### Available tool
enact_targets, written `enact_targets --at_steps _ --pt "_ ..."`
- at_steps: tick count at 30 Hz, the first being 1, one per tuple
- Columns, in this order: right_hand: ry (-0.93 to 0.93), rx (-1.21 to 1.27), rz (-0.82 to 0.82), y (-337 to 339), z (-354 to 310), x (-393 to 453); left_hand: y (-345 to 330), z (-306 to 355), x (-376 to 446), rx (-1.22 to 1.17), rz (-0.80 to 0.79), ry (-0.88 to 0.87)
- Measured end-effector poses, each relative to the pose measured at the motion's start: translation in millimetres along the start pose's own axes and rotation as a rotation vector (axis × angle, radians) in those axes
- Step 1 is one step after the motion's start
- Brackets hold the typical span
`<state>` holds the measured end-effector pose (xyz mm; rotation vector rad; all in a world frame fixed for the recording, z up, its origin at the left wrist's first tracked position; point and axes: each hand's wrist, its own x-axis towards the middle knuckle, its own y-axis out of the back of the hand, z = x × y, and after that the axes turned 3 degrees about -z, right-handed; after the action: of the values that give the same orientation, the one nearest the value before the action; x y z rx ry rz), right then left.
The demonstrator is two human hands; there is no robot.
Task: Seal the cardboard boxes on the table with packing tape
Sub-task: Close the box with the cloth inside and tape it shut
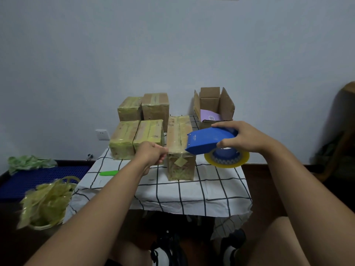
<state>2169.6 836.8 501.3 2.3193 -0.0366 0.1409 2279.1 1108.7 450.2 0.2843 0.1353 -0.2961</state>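
On the left edge of the scene, a basket point(41, 225) stuffed with crumpled used tape sits below the table point(192, 191), and a green cutter point(109, 172) lies on the checked cloth near your left forearm; neither blocks you. Behind it, four taped boxes point(137, 137) stand packed together, already wrapped by the look of them. Your left hand point(151, 153) is curled, its fingertips pinched against the near left corner of the tall box point(179, 148), probably holding a tape end, though I cannot tell for sure. Keep that corner pinned so the box does not tip, because it stands narrow and upright. A loose tape tab hangs on its front face; press it flat before you go on. Your right hand point(243, 138) grips the blue tape dispenser point(209, 141) from above, its nose touching the box's right top edge, the yellowish roll point(226, 159) hanging beneath. Draw the strip straight along the seam and keep it taut. Further right, behind the dispenser, the open box point(213, 106) with a purple sheet inside is not yet sealed.
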Motion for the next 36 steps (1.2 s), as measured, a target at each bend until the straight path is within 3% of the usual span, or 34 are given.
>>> enact_targets --at_steps 20,29,31,33,35,36 --pt "-0.049 -0.033 -0.06 -8 8 12 -5 -4 11 -0.007 -0.04 0.088" --pt "-0.067 0.06 -0.051 -18 21 8 3 -10 6 0.004 -0.112 0.265" --pt "-0.067 0.073 -0.046 -19 22 7 -1 -15 7 0.179 -0.004 0.068" --pt "-0.065 0.085 -0.039 -21 22 6 -8 -22 1 0.458 0.171 -0.335" --pt "-0.065 0.092 -0.032 -22 23 4 -14 -32 -6 0.688 0.162 -0.724" --pt "-0.068 0.097 -0.027 -22 24 3 -18 -37 -8 0.812 0.109 -0.821"
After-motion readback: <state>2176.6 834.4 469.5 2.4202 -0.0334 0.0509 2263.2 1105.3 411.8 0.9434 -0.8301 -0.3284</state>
